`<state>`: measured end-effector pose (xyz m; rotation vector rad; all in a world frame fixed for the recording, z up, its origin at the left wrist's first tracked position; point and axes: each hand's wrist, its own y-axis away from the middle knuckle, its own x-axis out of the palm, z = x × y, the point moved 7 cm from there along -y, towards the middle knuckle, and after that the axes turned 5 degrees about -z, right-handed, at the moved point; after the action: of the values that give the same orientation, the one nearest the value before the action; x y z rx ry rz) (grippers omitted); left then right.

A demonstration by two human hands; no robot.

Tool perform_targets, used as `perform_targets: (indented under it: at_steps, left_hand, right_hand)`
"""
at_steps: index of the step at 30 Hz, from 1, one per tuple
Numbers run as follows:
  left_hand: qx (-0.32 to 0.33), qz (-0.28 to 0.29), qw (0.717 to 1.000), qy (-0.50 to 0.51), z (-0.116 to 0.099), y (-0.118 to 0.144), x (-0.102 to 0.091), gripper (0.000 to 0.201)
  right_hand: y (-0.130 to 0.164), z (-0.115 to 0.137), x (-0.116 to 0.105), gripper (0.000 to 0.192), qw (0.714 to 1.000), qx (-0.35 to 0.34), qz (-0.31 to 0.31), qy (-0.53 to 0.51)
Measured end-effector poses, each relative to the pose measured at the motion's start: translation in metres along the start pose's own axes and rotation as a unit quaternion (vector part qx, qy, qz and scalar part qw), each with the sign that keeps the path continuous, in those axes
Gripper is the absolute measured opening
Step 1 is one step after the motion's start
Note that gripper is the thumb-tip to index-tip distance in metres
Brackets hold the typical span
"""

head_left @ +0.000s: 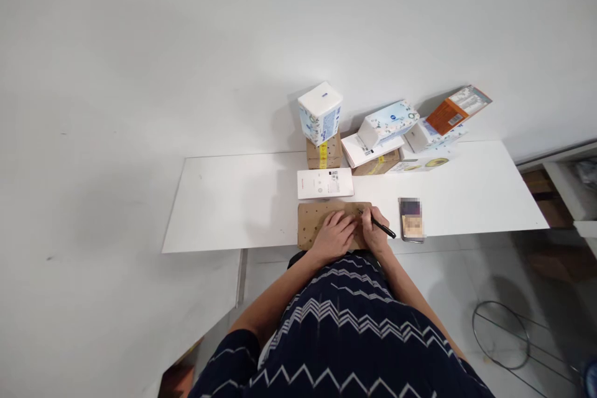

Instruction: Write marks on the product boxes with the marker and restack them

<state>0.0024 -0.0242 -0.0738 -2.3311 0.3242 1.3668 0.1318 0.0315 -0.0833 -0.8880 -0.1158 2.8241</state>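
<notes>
Pressing our left hand [332, 235] flat on the cardboard panel [313, 222] at the table's [224, 205] near edge, we are gripping a pen [383, 227] in our right hand [373, 233]; bare tabletop is lying left.

Dark navy garment [345, 329] with white zigzag chevron stripes in repeated rows across front, some dotted. Short sleeve at left shoulder [233, 354], same pattern. Forearms bare down to left hand [332, 237] and right hand [373, 235]. No rings or watch discernible.

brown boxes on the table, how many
3: a flat one under both hands, one beneath the upright tissue pack, one under the white boxes. The pile may hide more.
</notes>
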Motion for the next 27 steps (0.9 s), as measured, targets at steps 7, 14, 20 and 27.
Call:
perform_targets:
  at_steps: [7, 14, 20, 27]
  left_hand:
    - [0.012, -0.015, 0.999, -0.028, -0.002, -0.001, -0.001, 0.036]
    - [0.017, -0.037, 0.999, -0.028, -0.003, -0.002, -0.005, 0.034]
    - [0.019, -0.031, 0.999, -0.022, -0.003, -0.003, -0.003, 0.034]
    - [0.010, -0.031, 0.999, -0.030, -0.002, -0.004, -0.001, 0.034]
  right_hand:
    - [0.003, -0.010, -0.004, 0.032, 0.991, 0.080, -0.034, -0.100]
    - [-0.010, -0.036, -0.027, 0.035, 0.967, 0.173, -0.115, -0.145]
    - [-0.022, -0.088, -0.033, 0.029, 0.972, 0.227, -0.038, 0.040]
    - [-0.030, -0.137, 0.008, 0.036, 0.911, 0.277, 0.165, 0.257]
